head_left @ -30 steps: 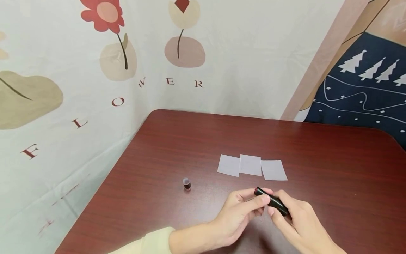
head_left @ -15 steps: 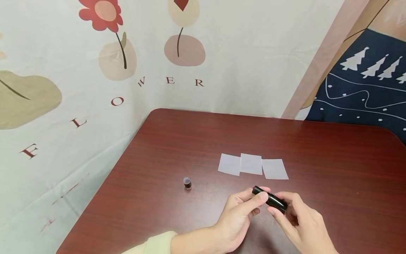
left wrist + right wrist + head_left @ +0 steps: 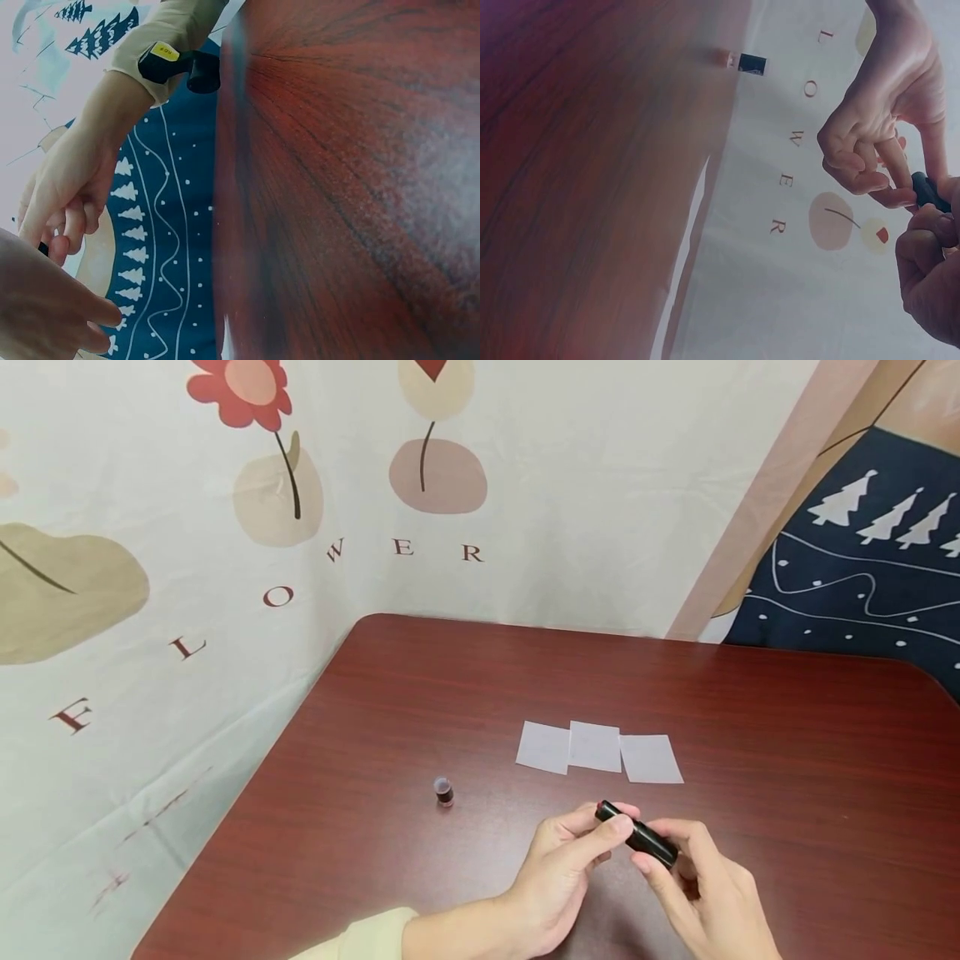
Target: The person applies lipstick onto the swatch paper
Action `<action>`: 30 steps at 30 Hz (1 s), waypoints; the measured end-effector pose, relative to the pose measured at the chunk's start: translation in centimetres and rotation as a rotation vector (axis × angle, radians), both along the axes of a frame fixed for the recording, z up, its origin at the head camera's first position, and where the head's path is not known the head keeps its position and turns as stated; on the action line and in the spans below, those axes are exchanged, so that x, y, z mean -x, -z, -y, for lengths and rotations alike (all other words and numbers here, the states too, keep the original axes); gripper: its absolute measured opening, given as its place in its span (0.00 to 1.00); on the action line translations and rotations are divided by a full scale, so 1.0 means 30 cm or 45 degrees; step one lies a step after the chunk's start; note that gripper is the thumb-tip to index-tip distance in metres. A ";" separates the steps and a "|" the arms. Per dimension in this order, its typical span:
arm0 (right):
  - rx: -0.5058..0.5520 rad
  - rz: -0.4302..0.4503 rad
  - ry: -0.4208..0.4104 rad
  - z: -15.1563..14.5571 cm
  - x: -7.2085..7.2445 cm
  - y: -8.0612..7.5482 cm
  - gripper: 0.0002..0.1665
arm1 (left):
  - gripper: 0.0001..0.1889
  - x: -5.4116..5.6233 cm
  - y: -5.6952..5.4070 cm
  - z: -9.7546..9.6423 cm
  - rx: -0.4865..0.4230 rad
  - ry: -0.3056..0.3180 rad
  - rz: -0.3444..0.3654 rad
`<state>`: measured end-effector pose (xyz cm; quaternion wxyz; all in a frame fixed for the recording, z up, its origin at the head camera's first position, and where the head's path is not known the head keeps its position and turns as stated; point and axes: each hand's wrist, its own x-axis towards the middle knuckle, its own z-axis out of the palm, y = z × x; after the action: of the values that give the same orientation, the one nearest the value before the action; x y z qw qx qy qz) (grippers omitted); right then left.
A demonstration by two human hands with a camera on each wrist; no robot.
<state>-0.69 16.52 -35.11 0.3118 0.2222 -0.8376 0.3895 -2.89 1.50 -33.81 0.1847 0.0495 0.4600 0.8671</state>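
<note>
Left hand (image 3: pixel 558 868) and right hand (image 3: pixel 708 881) hold a black tube (image 3: pixel 651 841).

Black tube (image 3: pixel 652 842), reddish-brown wood-grain table (image 3: pixel 787 727), white papers (image 3: pixel 595 747)

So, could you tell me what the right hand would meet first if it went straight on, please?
Past the black tube, the right hand would likely meet the left hand first, though depth is unclear.

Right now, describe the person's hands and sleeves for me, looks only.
The left hand and right hand are both ungloved. The left sleeve is pale yellow-green; the right sleeve looks beige in the left wrist view. A black device with a yellow label sits on that sleeve.
</note>
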 end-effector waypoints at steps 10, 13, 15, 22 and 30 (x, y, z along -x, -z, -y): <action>-0.015 0.082 -0.004 -0.014 -0.011 -0.001 0.15 | 0.18 -0.001 -0.003 -0.003 -0.012 -0.010 -0.042; -0.073 0.097 -0.043 -0.033 -0.002 -0.016 0.18 | 0.15 0.004 -0.002 -0.004 0.009 -0.041 0.013; -0.108 0.079 -0.045 -0.044 0.004 -0.024 0.23 | 0.14 0.007 -0.001 -0.006 0.022 -0.064 0.065; -0.198 -0.262 0.016 -0.032 0.031 -0.019 0.27 | 0.14 0.011 0.003 -0.012 0.026 -0.060 0.126; -0.152 -0.300 -0.008 -0.031 0.032 -0.003 0.27 | 0.11 0.008 0.009 -0.009 -0.001 -0.027 0.092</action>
<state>-1.65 17.45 -35.01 0.3929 0.2872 -0.8163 0.3112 -3.14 1.79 -34.08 0.1920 0.0132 0.4533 0.8703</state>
